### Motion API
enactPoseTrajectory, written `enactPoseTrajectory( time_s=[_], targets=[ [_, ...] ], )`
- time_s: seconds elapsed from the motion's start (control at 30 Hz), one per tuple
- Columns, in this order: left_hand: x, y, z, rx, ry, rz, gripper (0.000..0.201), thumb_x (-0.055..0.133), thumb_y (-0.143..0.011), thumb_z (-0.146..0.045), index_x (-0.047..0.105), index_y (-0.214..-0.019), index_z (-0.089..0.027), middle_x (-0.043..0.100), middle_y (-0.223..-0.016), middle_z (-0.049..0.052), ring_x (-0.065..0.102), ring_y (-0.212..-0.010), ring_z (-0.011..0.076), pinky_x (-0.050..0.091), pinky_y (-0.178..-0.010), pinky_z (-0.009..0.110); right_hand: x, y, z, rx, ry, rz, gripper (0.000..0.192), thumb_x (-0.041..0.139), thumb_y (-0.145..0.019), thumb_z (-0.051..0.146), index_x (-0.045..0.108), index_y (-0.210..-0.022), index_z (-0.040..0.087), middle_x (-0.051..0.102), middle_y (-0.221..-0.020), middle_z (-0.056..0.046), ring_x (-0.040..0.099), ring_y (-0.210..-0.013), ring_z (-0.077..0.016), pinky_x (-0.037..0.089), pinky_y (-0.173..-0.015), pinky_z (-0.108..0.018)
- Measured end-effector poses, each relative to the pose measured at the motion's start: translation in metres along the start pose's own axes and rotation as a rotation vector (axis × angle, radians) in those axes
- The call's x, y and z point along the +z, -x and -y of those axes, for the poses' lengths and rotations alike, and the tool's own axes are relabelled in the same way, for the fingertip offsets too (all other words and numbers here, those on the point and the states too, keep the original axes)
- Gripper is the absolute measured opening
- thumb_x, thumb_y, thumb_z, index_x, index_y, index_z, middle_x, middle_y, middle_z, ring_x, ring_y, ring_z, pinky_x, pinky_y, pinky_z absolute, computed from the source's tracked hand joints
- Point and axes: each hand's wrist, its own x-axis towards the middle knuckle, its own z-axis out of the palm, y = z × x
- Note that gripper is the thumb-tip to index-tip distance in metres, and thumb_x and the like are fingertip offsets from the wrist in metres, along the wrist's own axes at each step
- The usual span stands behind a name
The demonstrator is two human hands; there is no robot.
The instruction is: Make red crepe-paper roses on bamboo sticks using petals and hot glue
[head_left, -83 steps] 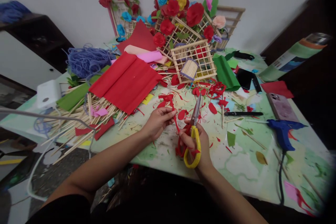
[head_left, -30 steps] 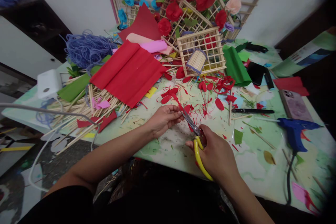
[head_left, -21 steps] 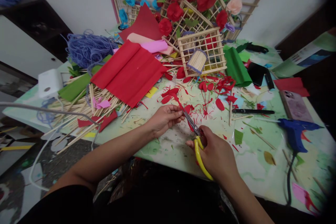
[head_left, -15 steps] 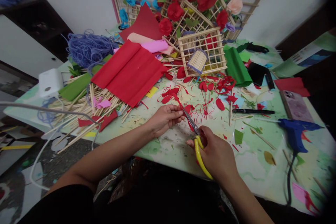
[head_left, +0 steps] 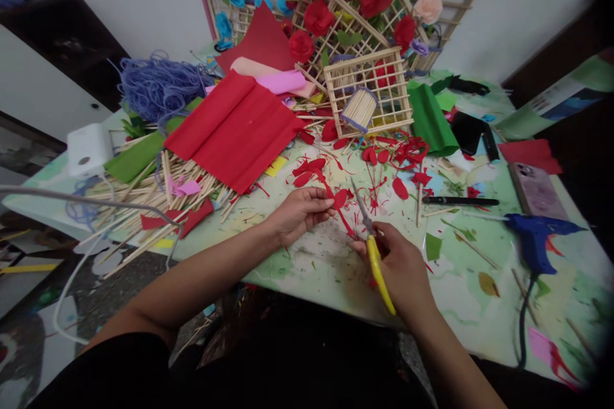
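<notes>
— Head view, left hand (head_left: 298,212)?
— Pinched on a thin red paper strip (head_left: 341,216), trailing rightward from that grip.
— Right hand (head_left: 401,268)?
— Clamped on yellow-handled steel scissors (head_left: 370,238); blades pointing up-left, just beside the strip, above the worktop (head_left: 460,307).

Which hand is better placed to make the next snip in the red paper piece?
Right. The right hand already grips the yellow-handled scissors, blades pointing at the red paper piece. The left hand pinches that piece, so it likely steadies it.
</notes>
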Motion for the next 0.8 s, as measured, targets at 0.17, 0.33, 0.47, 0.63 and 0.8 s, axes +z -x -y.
enactPoseTrajectory(
  time_s=[0.17, 0.33, 0.47, 0.63, 0.8],
  targets=[
    [0.007, -0.003, -0.004, -0.026, -0.082, 0.084, 0.014, 0.065, -0.072, -0.001, 0.054, -0.075, -0.011, 0.062, -0.061, 0.000, 0.061, -0.052, 0.0068, 0.048, -0.053, 0.015, 0.004, -0.016, 0.006, 0.090, -0.566, -0.001, 0.053, 0.074, -0.062, 0.042, 0.056, -0.105, 0.017, 0.064, -0.064, 0.000, 0.055, -0.052, -0.0142, 0.042, -0.048, -0.025],
    [0.014, -0.006, -0.005, -0.013, -0.078, 0.081, 0.016, 0.067, -0.069, -0.001, 0.055, -0.075, -0.010, 0.062, -0.061, 0.000, 0.060, -0.051, 0.0068, 0.048, -0.054, 0.016, 0.012, -0.021, 0.021, 0.111, -0.761, 0.064, 0.048, 0.074, -0.057, 0.030, 0.054, -0.099, 0.018, 0.059, -0.058, 0.004, 0.052, -0.048, -0.0111, 0.041, -0.044, -0.022],
    [0.012, -0.007, 0.000, 0.001, -0.052, 0.071, 0.017, 0.069, -0.068, -0.002, 0.056, -0.075, -0.010, 0.062, -0.063, 0.001, 0.061, -0.053, 0.0067, 0.048, -0.055, 0.016, 0.012, -0.019, 0.027, 0.127, -0.846, 0.036, 0.042, 0.069, -0.058, 0.025, 0.052, -0.096, 0.019, 0.057, -0.060, 0.006, 0.051, -0.048, -0.0102, 0.042, -0.044, -0.021],
    [0.010, -0.006, 0.010, -0.013, -0.075, 0.143, 0.014, 0.072, -0.069, -0.010, 0.060, -0.076, -0.010, 0.063, -0.064, 0.002, 0.059, -0.055, 0.0065, 0.047, -0.059, 0.018, 0.012, -0.019, 0.028, 0.105, -0.869, 0.017, 0.039, 0.065, -0.061, 0.024, 0.052, -0.097, 0.020, 0.054, -0.059, 0.007, 0.047, -0.044, -0.0086, 0.044, -0.044, -0.022],
    [0.010, -0.006, 0.017, 0.010, -0.129, 0.213, 0.019, 0.076, -0.066, -0.020, 0.062, -0.072, -0.008, 0.062, -0.063, 0.001, 0.058, -0.057, 0.0066, 0.045, -0.061, 0.019, 0.016, -0.021, 0.029, 0.104, -0.869, 0.023, 0.040, 0.066, -0.062, 0.028, 0.052, -0.098, 0.020, 0.054, -0.059, 0.007, 0.048, -0.044, -0.0093, 0.043, -0.046, -0.023]
  ],
)
